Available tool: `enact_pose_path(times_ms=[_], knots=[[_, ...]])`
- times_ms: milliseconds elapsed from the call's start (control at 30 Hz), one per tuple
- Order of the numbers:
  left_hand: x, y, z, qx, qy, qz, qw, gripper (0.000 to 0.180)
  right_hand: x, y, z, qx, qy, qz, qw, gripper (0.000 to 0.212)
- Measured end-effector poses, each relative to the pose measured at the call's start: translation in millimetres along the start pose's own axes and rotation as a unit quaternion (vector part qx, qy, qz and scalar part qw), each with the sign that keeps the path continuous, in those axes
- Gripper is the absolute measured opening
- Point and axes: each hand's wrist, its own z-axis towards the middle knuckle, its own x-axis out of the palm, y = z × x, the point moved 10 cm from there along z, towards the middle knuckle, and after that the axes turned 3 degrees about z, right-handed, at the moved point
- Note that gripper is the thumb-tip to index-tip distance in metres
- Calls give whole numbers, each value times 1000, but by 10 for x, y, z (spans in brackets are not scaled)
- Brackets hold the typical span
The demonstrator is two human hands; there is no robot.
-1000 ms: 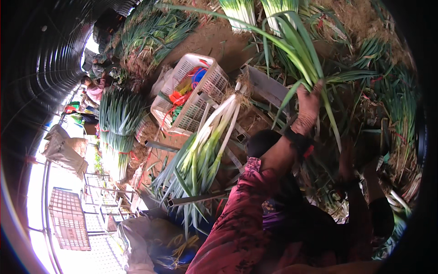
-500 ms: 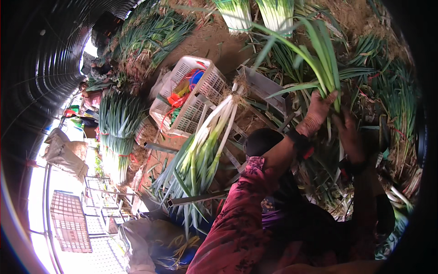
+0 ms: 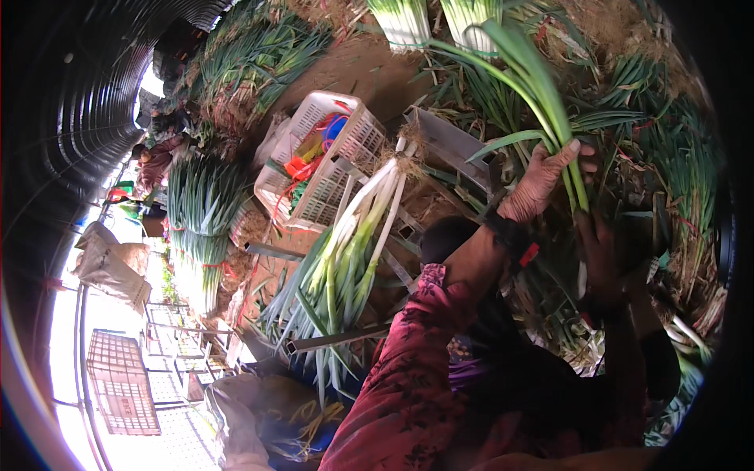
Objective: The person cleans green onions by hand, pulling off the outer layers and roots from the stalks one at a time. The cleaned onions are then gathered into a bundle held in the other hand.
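My left hand [image 3: 540, 179], below a pink floral sleeve and a dark wristband, is closed around the green leaves of a large scallion [image 3: 543, 98]. The leaves fan up and to the left above my fist. In deep shadow just below, my right hand [image 3: 598, 247] is closed around the lower part of the same scallion, its fingers partly hidden. A pale stalk shows beneath that hand. To the left, a loose bunch of scallions [image 3: 357, 224] lies across a metal frame [image 3: 338, 339], roots toward the top.
A white plastic crate [image 3: 353, 129] holding red, yellow and blue items stands beyond the bunch. Tied scallion bundles [image 3: 397, 23] stand at the top, and another bundle [image 3: 203, 212] at the left. Heaped scallions [image 3: 683, 180] line the right. Other people [image 3: 161, 161] are at far left.
My left hand has shifted slightly up the leaves, which swing left. My right hand has moved down along the scallion, widening the gap between my hands.
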Motion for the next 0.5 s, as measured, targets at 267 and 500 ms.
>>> enact_pose_path(times_ms=[267, 500], knots=[[-298, -311, 81, 26, 37, 38, 998, 43, 258, 123, -15, 58, 119, 369, 920, 29], [-90, -556, 72, 67, 97, 34, 992, 51, 207, 41, 22, 81, 111, 515, 846, 28]])
